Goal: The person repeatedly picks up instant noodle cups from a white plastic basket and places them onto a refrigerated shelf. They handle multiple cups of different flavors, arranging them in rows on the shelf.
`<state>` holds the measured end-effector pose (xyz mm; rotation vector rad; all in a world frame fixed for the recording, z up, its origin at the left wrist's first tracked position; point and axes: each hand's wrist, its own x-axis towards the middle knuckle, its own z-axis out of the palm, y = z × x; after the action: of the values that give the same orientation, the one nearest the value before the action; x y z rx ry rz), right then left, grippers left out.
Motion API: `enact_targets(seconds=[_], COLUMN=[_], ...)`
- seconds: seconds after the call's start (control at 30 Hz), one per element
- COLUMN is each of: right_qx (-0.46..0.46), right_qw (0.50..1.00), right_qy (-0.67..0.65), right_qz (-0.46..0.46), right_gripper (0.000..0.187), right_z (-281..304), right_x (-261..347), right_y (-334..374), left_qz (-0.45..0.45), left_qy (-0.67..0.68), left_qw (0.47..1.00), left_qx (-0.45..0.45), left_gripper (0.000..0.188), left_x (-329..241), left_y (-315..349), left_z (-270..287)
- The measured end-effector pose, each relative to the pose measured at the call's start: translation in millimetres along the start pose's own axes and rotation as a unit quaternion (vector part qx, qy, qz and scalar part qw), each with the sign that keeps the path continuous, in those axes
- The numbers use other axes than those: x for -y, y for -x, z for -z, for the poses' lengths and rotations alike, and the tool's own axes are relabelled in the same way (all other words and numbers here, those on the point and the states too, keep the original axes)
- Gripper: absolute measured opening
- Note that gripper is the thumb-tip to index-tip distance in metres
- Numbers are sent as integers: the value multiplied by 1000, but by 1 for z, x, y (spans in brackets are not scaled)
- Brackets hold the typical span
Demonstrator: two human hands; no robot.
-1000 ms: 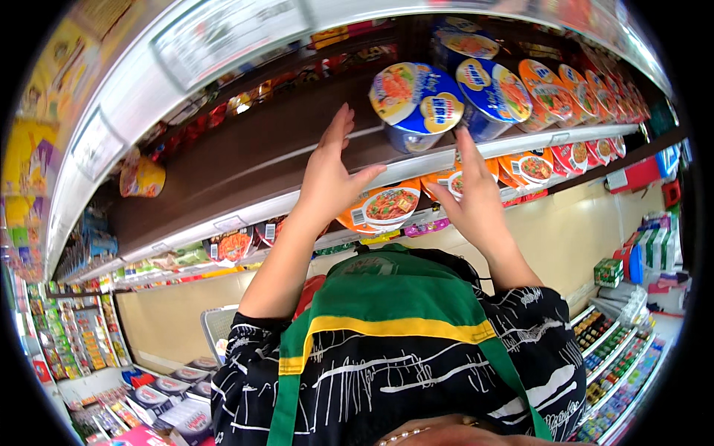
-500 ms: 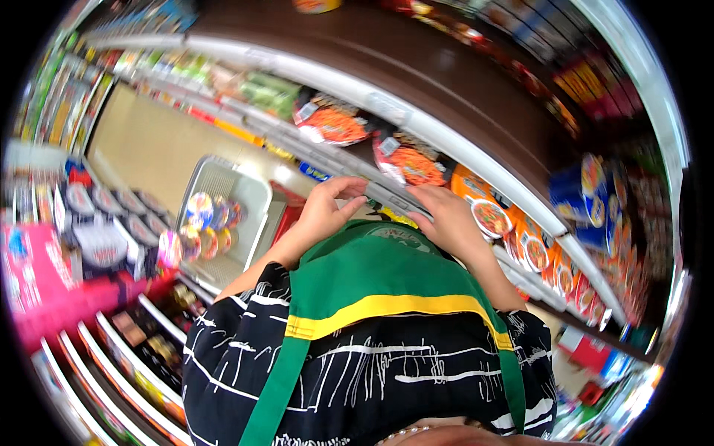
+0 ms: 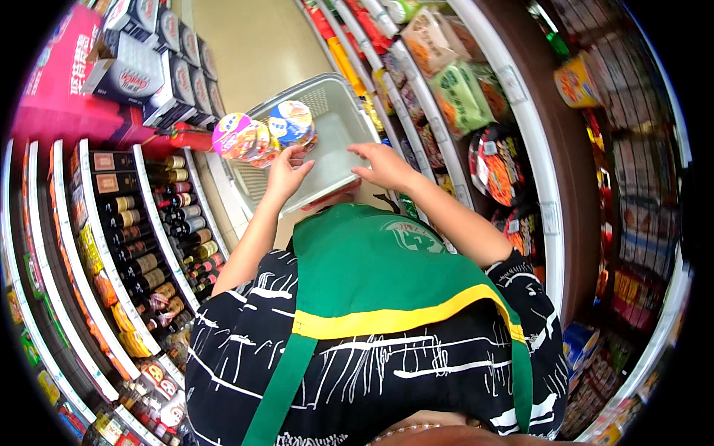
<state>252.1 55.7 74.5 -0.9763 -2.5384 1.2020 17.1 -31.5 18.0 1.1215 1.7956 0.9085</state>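
Note:
A large grey plastic basket [image 3: 331,83] stands in front of me. Several round instant noodle cups [image 3: 253,137] with colourful lids sit together at its left side. My left hand [image 3: 288,172] hovers at the near side of the basket, close to the cups, with thumb and fingers apart. Over the right part of the basket is my right hand [image 3: 381,165], its fingers curved and parted, holding nothing. Both hands face each other with a gap between them.
To the right runs a shelf [image 3: 513,82] with bagged noodles [image 3: 461,97] and black-and-red noodle packs [image 3: 497,167]. Shelves of bottles [image 3: 145,260] stand on the left. Stacked white-and-navy cartons [image 3: 175,89] are on a pink-covered stand at the back left.
My view and body have turned left, away from the noodle shelf and toward the basket. Both hands have gone from in front of the shelf to the basket, staying empty.

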Motion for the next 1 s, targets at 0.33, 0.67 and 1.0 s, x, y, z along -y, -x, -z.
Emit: enact_targets(seconds=[0.33,0.67,1.0], right_qx=[57,130,44], right_qw=[990,978,892], right_qy=[116,38,-419], right_qz=[-59,-162,-163], right_gripper=[93,90,80], right_z=[-37,-53,37], right_x=[-14,-43,13], right_y=[-141,-172,-50], left_qz=[50,91,-163], left_qy=[-46,19,67], left_qw=[991,991,982], left_qx=[-117,-98,-63], left_gripper=[75,89,106], left_x=[40,28,-8], left_y=[-47,-36,-1], left_z=[-13,-24,-17])
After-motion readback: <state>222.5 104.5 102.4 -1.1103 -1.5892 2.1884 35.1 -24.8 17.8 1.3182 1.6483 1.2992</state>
